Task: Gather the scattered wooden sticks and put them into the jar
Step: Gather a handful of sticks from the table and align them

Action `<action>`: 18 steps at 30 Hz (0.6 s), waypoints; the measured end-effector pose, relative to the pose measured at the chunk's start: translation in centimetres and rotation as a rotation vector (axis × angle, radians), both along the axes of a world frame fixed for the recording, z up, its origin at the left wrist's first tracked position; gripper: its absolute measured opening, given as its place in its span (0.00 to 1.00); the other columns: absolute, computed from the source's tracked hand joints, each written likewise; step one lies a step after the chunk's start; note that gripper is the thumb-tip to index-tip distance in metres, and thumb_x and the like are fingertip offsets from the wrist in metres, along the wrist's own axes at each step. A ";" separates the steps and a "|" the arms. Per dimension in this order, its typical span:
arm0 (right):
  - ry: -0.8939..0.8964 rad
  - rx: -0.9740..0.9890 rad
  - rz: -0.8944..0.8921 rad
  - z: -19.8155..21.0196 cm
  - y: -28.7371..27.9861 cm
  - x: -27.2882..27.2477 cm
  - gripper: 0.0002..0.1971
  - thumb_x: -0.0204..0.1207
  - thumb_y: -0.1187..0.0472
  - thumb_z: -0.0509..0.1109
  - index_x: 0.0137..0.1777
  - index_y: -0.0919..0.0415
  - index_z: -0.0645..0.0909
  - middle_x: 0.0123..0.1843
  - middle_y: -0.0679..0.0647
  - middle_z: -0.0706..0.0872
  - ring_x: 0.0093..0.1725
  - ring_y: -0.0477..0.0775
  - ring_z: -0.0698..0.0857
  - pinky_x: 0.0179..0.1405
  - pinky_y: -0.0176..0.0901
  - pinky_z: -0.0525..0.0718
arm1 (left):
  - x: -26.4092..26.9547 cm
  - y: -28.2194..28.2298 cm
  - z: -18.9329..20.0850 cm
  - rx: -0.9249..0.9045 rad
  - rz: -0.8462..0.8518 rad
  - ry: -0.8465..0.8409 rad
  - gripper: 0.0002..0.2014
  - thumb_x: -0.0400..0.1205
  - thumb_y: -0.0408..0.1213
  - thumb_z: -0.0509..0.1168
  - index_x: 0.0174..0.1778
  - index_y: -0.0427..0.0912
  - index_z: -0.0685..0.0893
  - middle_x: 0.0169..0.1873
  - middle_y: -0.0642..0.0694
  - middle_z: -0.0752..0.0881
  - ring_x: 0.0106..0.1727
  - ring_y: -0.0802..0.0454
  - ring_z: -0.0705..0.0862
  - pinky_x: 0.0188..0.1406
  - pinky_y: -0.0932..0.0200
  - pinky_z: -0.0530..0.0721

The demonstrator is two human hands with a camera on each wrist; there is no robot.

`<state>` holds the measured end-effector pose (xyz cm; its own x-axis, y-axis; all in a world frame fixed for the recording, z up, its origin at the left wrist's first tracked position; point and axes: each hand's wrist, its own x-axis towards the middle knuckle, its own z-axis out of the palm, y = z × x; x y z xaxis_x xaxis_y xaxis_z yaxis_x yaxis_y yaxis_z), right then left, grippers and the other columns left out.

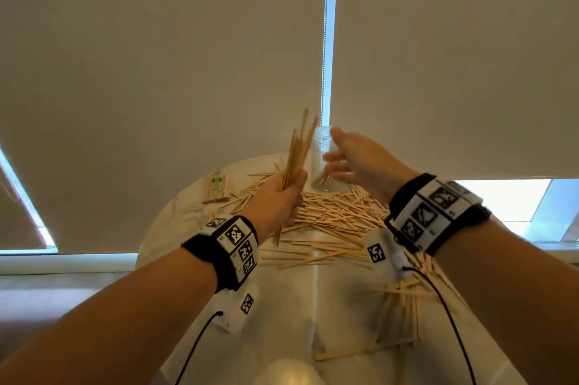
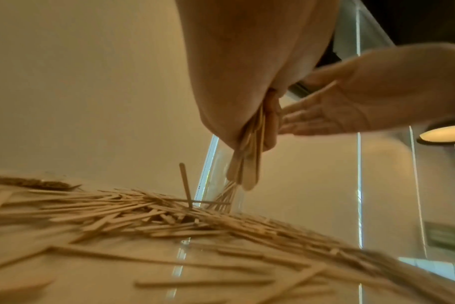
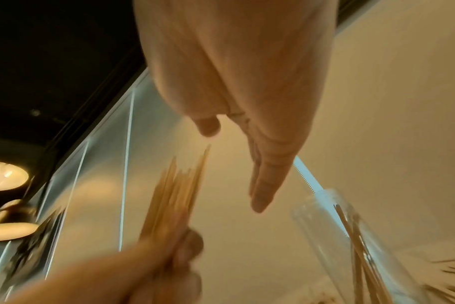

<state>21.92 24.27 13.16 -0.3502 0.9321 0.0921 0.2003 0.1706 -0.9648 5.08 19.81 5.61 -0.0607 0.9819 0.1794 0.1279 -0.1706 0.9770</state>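
Your left hand (image 1: 277, 196) grips a bundle of thin, pale wooden sticks (image 1: 297, 152) upright, fingers curled tight round it, just left of the clear, tall plastic jar (image 1: 322, 162) — which stands at the far side of the round white marble-look table (image 1: 297, 306) with a few sticks already inside. Your right hand (image 1: 354, 159) hovers by the jar, fingers straight and loosely together, holding nothing. Loose sticks (image 1: 332, 215) lie heaped across the tabletop — a small wrapped packet of sticks (image 1: 216, 188) sits left.

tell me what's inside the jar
A few sticks lean inside the clear jar, ends on its bottom. The right hand covers part of the jar, so the count is unclear.
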 end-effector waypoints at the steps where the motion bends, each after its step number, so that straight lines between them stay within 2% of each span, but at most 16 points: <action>1: 0.043 0.025 -0.021 0.7 0.4 0.1 0.30 0.85 0.36 0.58 0.79 0.54 0.68 0.69 0.57 0.81 0.62 0.57 0.85 0.66 0.57 0.85 | 0.2 -0.3 -0.4 -0.035 -0.058 0.059 0.13 0.86 0.56 0.63 0.48 0.49 0.78 0.26 0.56 0.74 0.25 0.58 0.70 0.26 0.60 0.73; 3: 0.042 0.128 -0.021 1.5 0.9 0.1 0.31 0.85 0.35 0.56 0.81 0.52 0.66 0.71 0.54 0.79 0.61 0.53 0.85 0.68 0.57 0.83 | 1.1 -0.8 -0.9 -0.089 -0.169 0.143 0.12 0.86 0.54 0.63 0.49 0.49 0.78 0.26 0.56 0.74 0.25 0.58 0.70 0.27 0.60 0.74; 4: -0.001 0.177 -0.009 1.7 0.9 -0.1 0.28 0.87 0.38 0.56 0.78 0.54 0.72 0.69 0.52 0.82 0.60 0.51 0.86 0.69 0.57 0.83 | 1.6 -1.0 -0.9 -0.102 -0.198 0.180 0.12 0.87 0.54 0.63 0.49 0.49 0.79 0.26 0.56 0.74 0.25 0.58 0.70 0.27 0.60 0.75; 6: -0.184 0.210 0.089 1.4 0.6 -0.5 0.22 0.90 0.46 0.56 0.62 0.60 0.85 0.56 0.51 0.91 0.55 0.51 0.89 0.68 0.57 0.83 | 2.3 -1.1 -0.6 -0.108 -0.209 0.229 0.12 0.87 0.52 0.62 0.47 0.48 0.78 0.26 0.56 0.74 0.25 0.57 0.70 0.27 0.61 0.74; 8: -0.338 0.217 0.163 0.8 0.4 -0.9 0.26 0.90 0.47 0.53 0.51 0.60 0.90 0.47 0.51 0.93 0.51 0.51 0.90 0.66 0.53 0.83 | 2.6 -1.1 -0.2 -0.090 -0.208 0.279 0.11 0.88 0.51 0.61 0.45 0.49 0.78 0.25 0.55 0.74 0.25 0.57 0.70 0.28 0.60 0.73; 11: -0.474 0.368 0.052 0.5 0.2 -0.5 0.30 0.89 0.40 0.50 0.47 0.57 0.89 0.45 0.49 0.90 0.47 0.47 0.87 0.56 0.48 0.81 | 2.6 -1.1 0.3 -0.046 -0.173 0.406 0.13 0.87 0.53 0.62 0.46 0.48 0.79 0.27 0.52 0.76 0.25 0.56 0.72 0.29 0.59 0.75; 13: -0.795 0.484 0.093 0.1 0.0 -0.3 0.27 0.90 0.44 0.52 0.48 0.59 0.87 0.45 0.53 0.89 0.44 0.50 0.86 0.50 0.47 0.83 | 2.4 -0.8 0.8 -0.014 -0.107 0.555 0.13 0.84 0.54 0.67 0.51 0.48 0.81 0.33 0.52 0.82 0.29 0.58 0.77 0.32 0.63 0.77; 15: -1.119 0.613 0.108 -0.7 -0.4 -0.4 0.23 0.89 0.48 0.53 0.47 0.60 0.85 0.45 0.56 0.88 0.44 0.55 0.86 0.49 0.51 0.86 | 2.1 -0.4 1.1 -0.047 -0.010 0.681 0.21 0.77 0.56 0.75 0.59 0.50 0.78 0.44 0.57 0.83 0.40 0.63 0.80 0.36 0.65 0.75; 17: -1.239 0.705 0.059 -1.2 -0.6 -0.6 0.23 0.88 0.45 0.52 0.45 0.57 0.83 0.41 0.53 0.85 0.43 0.55 0.86 0.46 0.50 0.87 | 1.8 -0.1 1.2 -0.099 0.027 0.759 0.31 0.72 0.57 0.78 0.66 0.50 0.75 0.51 0.58 0.80 0.48 0.60 0.79 0.41 0.61 0.73; 18: -1.277 0.734 0.048 -1.4 -0.7 -0.7 0.23 0.88 0.44 0.52 0.45 0.56 0.82 0.40 0.52 0.84 0.42 0.55 0.86 0.44 0.50 0.87 | 1.8 0.1 1.2 -0.103 0.021 0.797 0.33 0.71 0.56 0.79 0.67 0.50 0.74 0.53 0.58 0.80 0.51 0.57 0.79 0.44 0.59 0.74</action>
<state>21.22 23.58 11.76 -0.5840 0.7995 0.1403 0.8102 0.5635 0.1614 6.84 19.87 6.84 0.0287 0.9960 0.0849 0.7957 -0.0741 0.6012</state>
